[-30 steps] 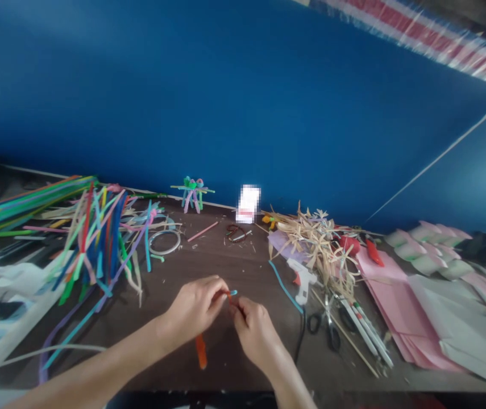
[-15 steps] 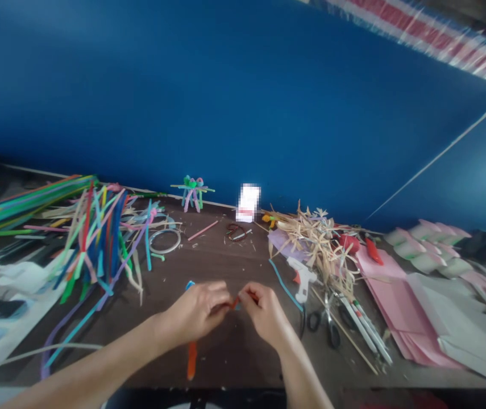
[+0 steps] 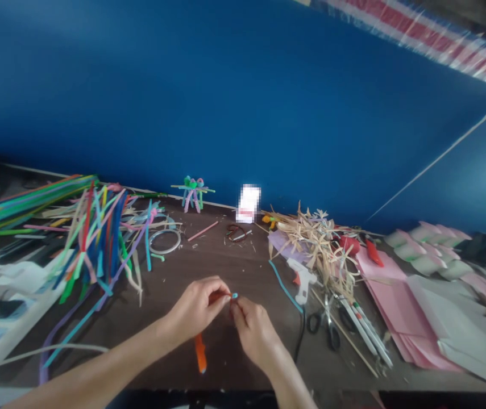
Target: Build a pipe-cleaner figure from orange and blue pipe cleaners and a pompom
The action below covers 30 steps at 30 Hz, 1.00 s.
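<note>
Since the earlier frame your right hand [image 3: 253, 335] has dropped back from your left hand [image 3: 195, 307], both pinched nearly shut on an orange pipe cleaner [image 3: 200, 353] above the surface [image 3: 243, 255], a blue tip [image 3: 235, 295] showing; this bending calls for a steady pinch.

Chenille stem [image 3: 200, 353] (fuzzy, matt)

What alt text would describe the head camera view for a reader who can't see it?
The left hand and right hand pinch a blue-tipped orange pipe cleaner over a dark wooden table, among heaps of coloured pipe cleaners, a hot glue gun and pink paper.
</note>
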Each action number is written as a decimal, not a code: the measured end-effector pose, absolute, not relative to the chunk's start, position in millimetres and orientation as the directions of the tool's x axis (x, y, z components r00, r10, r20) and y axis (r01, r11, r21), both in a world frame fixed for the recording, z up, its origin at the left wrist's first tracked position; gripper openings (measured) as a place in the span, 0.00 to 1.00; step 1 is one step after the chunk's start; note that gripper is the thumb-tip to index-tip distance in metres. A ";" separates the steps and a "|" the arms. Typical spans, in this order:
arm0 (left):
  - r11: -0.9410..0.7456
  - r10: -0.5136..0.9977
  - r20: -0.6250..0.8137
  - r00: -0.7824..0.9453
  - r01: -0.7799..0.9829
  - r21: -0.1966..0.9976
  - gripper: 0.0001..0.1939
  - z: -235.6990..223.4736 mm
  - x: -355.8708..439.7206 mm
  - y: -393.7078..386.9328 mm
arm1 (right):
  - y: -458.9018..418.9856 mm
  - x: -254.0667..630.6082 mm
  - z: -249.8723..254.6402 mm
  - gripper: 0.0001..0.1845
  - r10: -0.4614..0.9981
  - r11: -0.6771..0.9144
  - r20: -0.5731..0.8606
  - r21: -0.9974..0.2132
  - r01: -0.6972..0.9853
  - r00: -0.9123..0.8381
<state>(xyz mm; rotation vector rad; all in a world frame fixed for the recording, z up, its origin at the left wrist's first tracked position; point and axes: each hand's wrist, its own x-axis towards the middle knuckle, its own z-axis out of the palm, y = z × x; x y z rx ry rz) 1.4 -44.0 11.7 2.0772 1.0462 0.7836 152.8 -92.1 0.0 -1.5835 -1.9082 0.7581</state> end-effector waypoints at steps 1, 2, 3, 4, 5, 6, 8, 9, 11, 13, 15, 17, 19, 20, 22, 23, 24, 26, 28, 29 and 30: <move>-0.458 0.846 0.213 0.489 0.460 0.760 0.06 10.1 1.4 -43.9 | -95.5 150.6 2.6 0.12 0.981 0.177 0.062 -0.671 0.720 -0.184; -0.471 0.845 0.219 0.488 0.484 0.738 0.06 8.7 1.3 -43.9 | -98.5 149.1 5.6 0.11 0.976 0.202 0.068 -0.627 0.753 -0.205; -0.488 0.841 0.226 0.492 0.506 0.711 0.06 7.7 1.1 -44.0 | -100.9 148.2 8.9 0.10 0.972 0.221 0.073 -0.591 0.775 -0.222; -0.506 0.834 0.232 0.501 0.526 0.683 0.07 7.0 0.8 -44.0 | -102.7 148.0 12.4 0.09 0.970 0.233 0.076 -0.569 0.789 -0.231; -0.526 0.824 0.235 0.515 0.542 0.655 0.07 6.8 0.5 -44.0 | -103.7 148.7 16.0 0.09 0.969 0.237 0.079 -0.558 0.795 -0.234; -0.547 0.813 0.239 0.531 0.553 0.629 0.08 6.8 0.3 -44.0 | -104.0 150.0 19.5 0.09 0.969 0.237 0.083 -0.555 0.797 -0.231; -0.594 0.778 0.244 0.579 0.550 0.588 0.08 7.8 0.2 -44.0 | -102.4 154.3 25.3 0.10 0.973 0.228 0.094 -0.558 0.798 -0.213; -0.617 0.756 0.248 0.605 0.535 0.577 0.08 8.5 0.3 -44.0 | -100.7 156.9 27.3 0.11 0.974 0.225 0.103 -0.560 0.797 -0.202; -0.649 0.719 0.255 0.647 0.494 0.578 0.07 10.6 0.4 -44.1 | -96.3 162.3 28.9 0.12 0.976 0.216 0.129 -0.570 0.792 -0.174; -0.650 0.705 0.255 0.662 0.458 0.607 0.06 13.6 0.4 -44.6 | -91.1 167.1 27.2 0.12 0.980 0.197 0.148 -0.599 0.776 -0.134; -0.622 0.712 0.242 0.659 0.432 0.653 0.06 17.4 0.2 -45.3 | -86.0 170.5 22.4 0.14 0.985 0.169 0.139 -0.649 0.742 -0.103; -0.575 0.726 0.218 0.652 0.403 0.712 0.06 21.2 0.3 -46.0 | -82.2 171.8 15.8 0.16 0.989 0.145 0.112 -0.705 0.694 -0.093; -0.511 0.755 0.194 0.627 0.376 0.773 0.06 24.0 1.0 -46.5 | -80.3 170.9 9.0 0.17 0.991 0.130 0.087 -0.750 0.649 -0.098; -0.478 0.772 0.182 0.609 0.368 0.797 0.06 24.7 1.5 -46.7 | -80.3 169.7 6.1 0.17 0.992 0.125 0.078 -0.763 0.634 -0.101; -0.429 0.802 0.163 0.575 0.363 0.827 0.06 24.5 2.6 -46.7 | -81.9 166.4 2.2 0.17 0.992 0.115 0.058 -0.771 0.626 -0.112; -0.414 0.811 0.155 0.564 0.367 0.833 0.06 23.5 2.9 -46.6 | -83.3 164.6 1.3 0.16 0.992 0.112 0.049 -0.765 0.634 -0.116; -0.406 0.819 0.151 0.553 0.373 0.834 0.06 22.0 3.1 -46.4 | -84.9 162.9 1.1 0.16 0.992 0.108 0.043 -0.752 0.650 -0.116; -0.407 0.832 0.162 0.531 0.386 0.828 0.06 18.1 2.9 -45.8 | -88.5 159.8 3.0 0.16 0.993 0.103 0.034 -0.710 0.697 -0.113; -0.433 0.833 0.186 0.521 0.405 0.805 0.07 14.3 2.0 -45.3 | -92.1 157.4 7.2 0.15 0.992 0.112 0.030 -0.667 0.736 -0.124; -0.452 0.830 0.197 0.523 0.421 0.786 0.08 12.8 1.5 -45.3 | -93.9 156.4 9.9 0.15 0.990 0.126 0.030 -0.653 0.747 -0.141; -0.471 0.825 0.204 0.526 0.442 0.763 0.08 11.8 1.0 -45.3 | -95.7 155.5 12.7 0.14 0.986 0.145 0.030 -0.642 0.753 -0.164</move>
